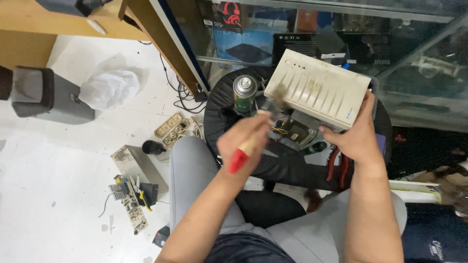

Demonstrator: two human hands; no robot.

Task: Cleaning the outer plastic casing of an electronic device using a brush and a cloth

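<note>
My left hand (242, 138) grips a paintbrush (255, 134) with a wooden handle and a red end; its bristles touch the lower left edge of a dusty beige plastic cover (319, 87). My right hand (355, 134) holds that cover tilted up by its lower right corner. Under the cover lies the opened device base (295, 131) with a transformer and coloured wires, on a round black stool (219, 114). A green spray can (244, 93) stands upright on the stool just left of the brush.
On the white floor at left lie a circuit board (129, 199), a metal plate (131, 163), beige power strips (170, 127), a white plastic bag (109, 87) and a grey box (46, 95). A glass cabinet (341, 34) stands behind the stool. My knees flank the stool.
</note>
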